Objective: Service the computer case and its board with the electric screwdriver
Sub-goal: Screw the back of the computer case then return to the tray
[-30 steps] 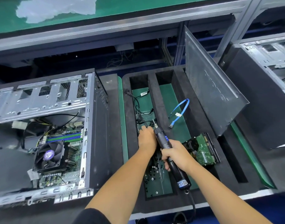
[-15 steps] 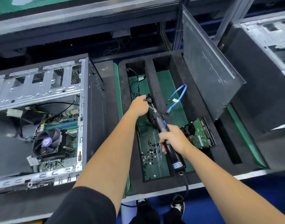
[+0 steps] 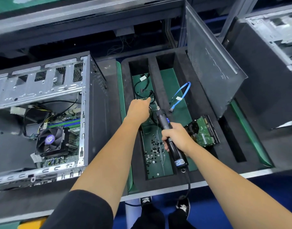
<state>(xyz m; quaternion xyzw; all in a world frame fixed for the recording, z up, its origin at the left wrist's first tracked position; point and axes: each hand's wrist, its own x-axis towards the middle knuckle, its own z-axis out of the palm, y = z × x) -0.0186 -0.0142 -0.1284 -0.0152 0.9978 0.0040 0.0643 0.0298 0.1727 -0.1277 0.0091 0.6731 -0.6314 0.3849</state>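
The open computer case (image 3: 94,113) lies on the left, showing its board (image 3: 70,116) and black CPU fan (image 3: 50,139). My right hand (image 3: 176,138) grips the black electric screwdriver (image 3: 163,119) over the foam tray (image 3: 158,80), bit pointing away from me. My left hand (image 3: 139,108) reaches into the tray's left compartment just beyond the bit. Its fingers curl down onto the black cables (image 3: 151,95) there, and the fingertips are hidden. Several loose screws (image 3: 153,149) lie on the green floor of that compartment.
A blue data cable (image 3: 185,91) lies in the middle compartment and a hard drive (image 3: 204,131) leans beside my right hand. The grey side panel (image 3: 211,71) stands tilted in the tray's right slot. Another case (image 3: 274,47) stands at far right.
My left hand has left the screwdriver's tip and moved away from me to the black cables. My right hand keeps its hold on the screwdriver. The view has tilted down.
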